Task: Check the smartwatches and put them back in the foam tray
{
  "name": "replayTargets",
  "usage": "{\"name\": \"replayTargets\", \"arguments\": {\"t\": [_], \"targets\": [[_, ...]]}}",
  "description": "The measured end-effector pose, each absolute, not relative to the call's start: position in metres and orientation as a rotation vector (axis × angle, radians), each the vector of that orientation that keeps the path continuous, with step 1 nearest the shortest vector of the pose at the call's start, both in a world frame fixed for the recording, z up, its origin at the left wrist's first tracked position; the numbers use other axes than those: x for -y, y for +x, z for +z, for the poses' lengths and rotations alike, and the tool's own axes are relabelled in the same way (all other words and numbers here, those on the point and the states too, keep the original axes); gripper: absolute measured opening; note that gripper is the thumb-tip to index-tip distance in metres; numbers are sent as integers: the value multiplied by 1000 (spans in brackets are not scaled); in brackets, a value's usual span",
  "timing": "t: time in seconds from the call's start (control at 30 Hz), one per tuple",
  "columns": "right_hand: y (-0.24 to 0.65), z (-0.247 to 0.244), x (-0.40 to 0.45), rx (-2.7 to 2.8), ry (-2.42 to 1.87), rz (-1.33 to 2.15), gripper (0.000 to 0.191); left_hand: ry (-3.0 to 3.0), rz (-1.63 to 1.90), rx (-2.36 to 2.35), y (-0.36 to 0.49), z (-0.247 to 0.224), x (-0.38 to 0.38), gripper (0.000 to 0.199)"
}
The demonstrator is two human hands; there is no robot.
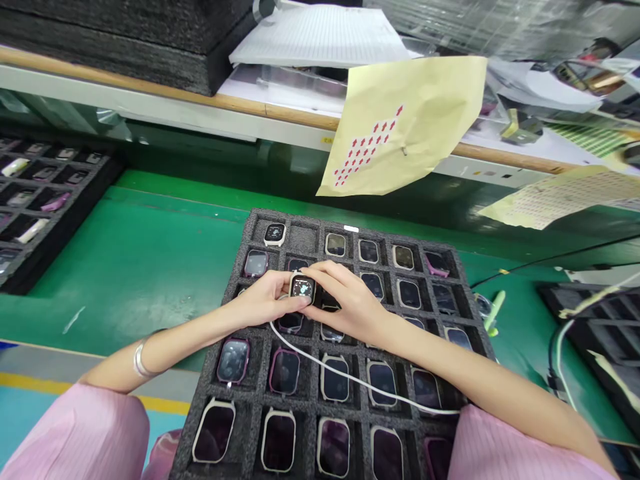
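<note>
A smartwatch (303, 287) with a lit dial is held between both hands over the upper left part of a black foam tray (311, 407). My left hand (265, 297) grips its left side, thumb at the lower edge of the screen. My right hand (347, 300) closes on its top and right side with the fingertips. A white cable (350, 378) runs from beneath the watch across the tray to the right sleeve. Watches without straps sit in the tray's compartments, among them one with a lit screen (275, 233) at the top left.
Other foam trays lie at the left (75, 207) and right (575, 327) on the green table (150, 267). A green tool-like object (495, 312) lies right of the middle tray. Yellow sheets (405, 127) hang from the shelf edge, and black foam (150, 40) is stacked above.
</note>
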State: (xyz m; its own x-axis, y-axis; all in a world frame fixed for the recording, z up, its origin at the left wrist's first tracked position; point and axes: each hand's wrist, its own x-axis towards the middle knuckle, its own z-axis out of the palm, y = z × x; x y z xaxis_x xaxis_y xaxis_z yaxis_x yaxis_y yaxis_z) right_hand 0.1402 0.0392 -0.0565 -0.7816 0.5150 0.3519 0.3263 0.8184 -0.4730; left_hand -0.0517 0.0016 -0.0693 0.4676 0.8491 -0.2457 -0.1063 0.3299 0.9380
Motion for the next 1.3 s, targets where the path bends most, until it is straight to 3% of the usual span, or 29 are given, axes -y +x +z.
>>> {"name": "replayTargets", "arguments": {"t": [1.03,1.17,1.3], "targets": [[142,-53,-40,2569,-621,417,35,1152,744,-835,-51,-72,-3,21],[142,-43,-62,2483,-542,567,33,1138,798,-858,-51,-73,-3,24],[131,-45,-105,2312,-745,606,30,1085,775,-798,-48,-72,-4,30]]}}
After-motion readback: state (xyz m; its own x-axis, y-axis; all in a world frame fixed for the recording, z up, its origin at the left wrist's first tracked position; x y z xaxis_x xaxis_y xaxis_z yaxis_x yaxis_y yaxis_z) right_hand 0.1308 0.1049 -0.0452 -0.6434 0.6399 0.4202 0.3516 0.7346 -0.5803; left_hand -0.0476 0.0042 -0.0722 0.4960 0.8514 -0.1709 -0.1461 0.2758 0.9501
